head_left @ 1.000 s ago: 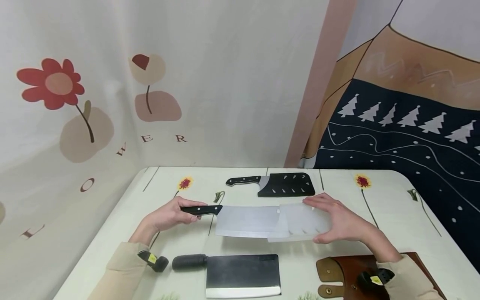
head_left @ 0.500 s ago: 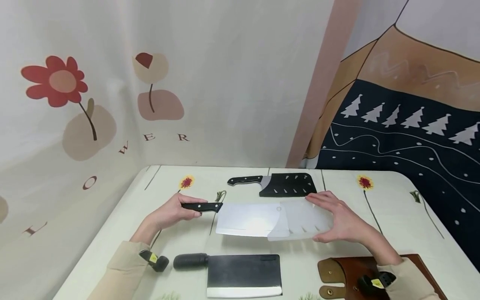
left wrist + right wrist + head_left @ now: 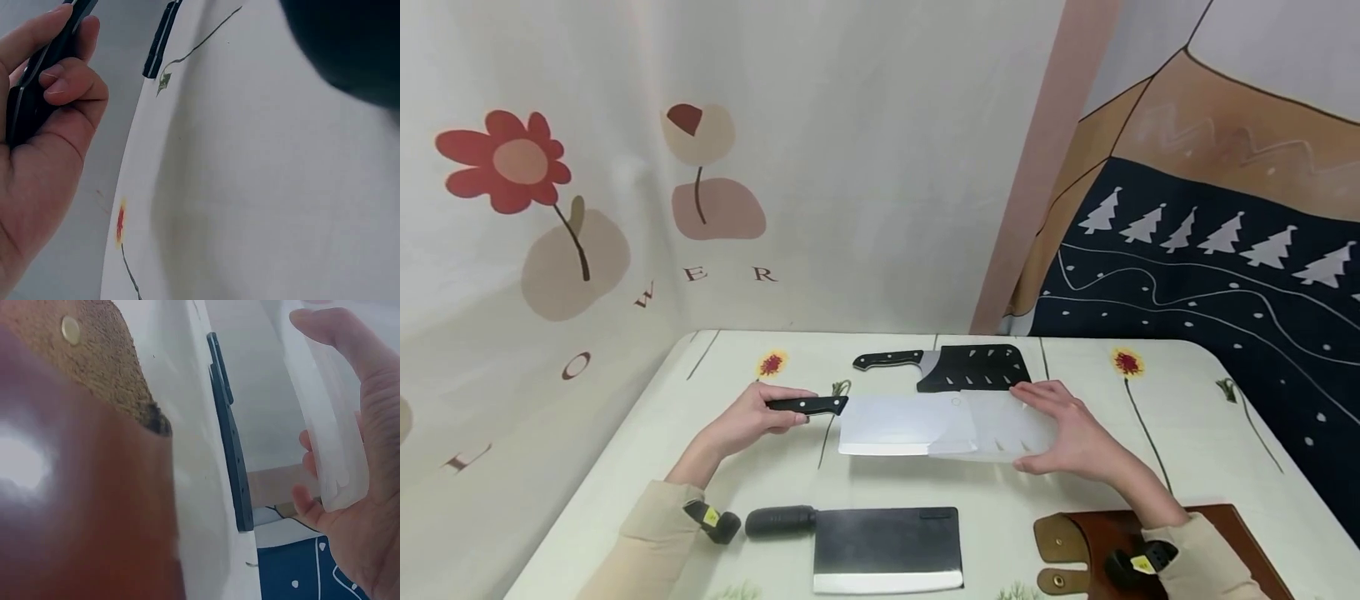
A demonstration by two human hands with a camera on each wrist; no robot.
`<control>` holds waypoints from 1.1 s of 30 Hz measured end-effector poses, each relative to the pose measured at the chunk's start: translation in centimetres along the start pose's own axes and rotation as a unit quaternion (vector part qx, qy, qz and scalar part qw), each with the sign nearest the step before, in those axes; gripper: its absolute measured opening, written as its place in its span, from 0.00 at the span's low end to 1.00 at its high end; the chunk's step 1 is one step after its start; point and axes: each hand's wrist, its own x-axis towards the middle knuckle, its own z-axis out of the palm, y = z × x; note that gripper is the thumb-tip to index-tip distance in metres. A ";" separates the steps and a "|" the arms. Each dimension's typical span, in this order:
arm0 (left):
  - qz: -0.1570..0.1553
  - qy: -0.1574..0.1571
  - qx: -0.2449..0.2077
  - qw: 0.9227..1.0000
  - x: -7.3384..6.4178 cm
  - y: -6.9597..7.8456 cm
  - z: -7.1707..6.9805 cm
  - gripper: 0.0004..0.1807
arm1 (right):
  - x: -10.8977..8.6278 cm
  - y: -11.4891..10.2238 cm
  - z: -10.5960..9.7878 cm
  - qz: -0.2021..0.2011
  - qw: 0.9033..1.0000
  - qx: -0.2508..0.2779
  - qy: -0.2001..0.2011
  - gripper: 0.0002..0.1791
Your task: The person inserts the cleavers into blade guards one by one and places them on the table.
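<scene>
A cleaver [image 3: 887, 425] with a black riveted handle is held level above the table. My left hand [image 3: 752, 419] grips its handle, fingers curled round it, as the left wrist view also shows [image 3: 50, 125]. Over the blade's far end sits a translucent white blade guard [image 3: 1000, 425], covering only part of the blade. My right hand [image 3: 1071, 429] holds that guard from its outer end, thumb on the lower edge and fingers on the upper one. In the right wrist view the guard [image 3: 331, 431] lies between thumb and fingers.
Behind the hands lies another cleaver in a black slotted sheath [image 3: 973, 367]. A dark-bladed cleaver [image 3: 887, 542] lies at the front. A brown leather sheath [image 3: 1105, 542] with snap straps is at the front right, under my right forearm. A curtain [image 3: 850, 167] hangs behind the table [image 3: 715, 517].
Both hands have risen slightly in the head view, carrying the cleaver and guard away from me. The guard still covers about the same part of the blade. The things on the table have not moved.
</scene>
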 end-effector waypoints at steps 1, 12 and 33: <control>-0.003 0.004 -0.003 1.000 0.0 0.0 0.0 0.22 | 0.0 0.0 0.0 0.000 1.000 0.001 -0.001 0.52; 0.038 -0.014 -0.072 0.997 -0.5 -0.4 -0.5 0.23 | 0.0 -0.4 -0.4 -0.032 0.998 -0.034 -0.035 0.55; 0.028 -0.091 -0.076 0.993 -0.3 0.2 -0.9 0.22 | 0.1 -1.0 -1.6 -0.046 0.996 -0.012 -0.073 0.52</control>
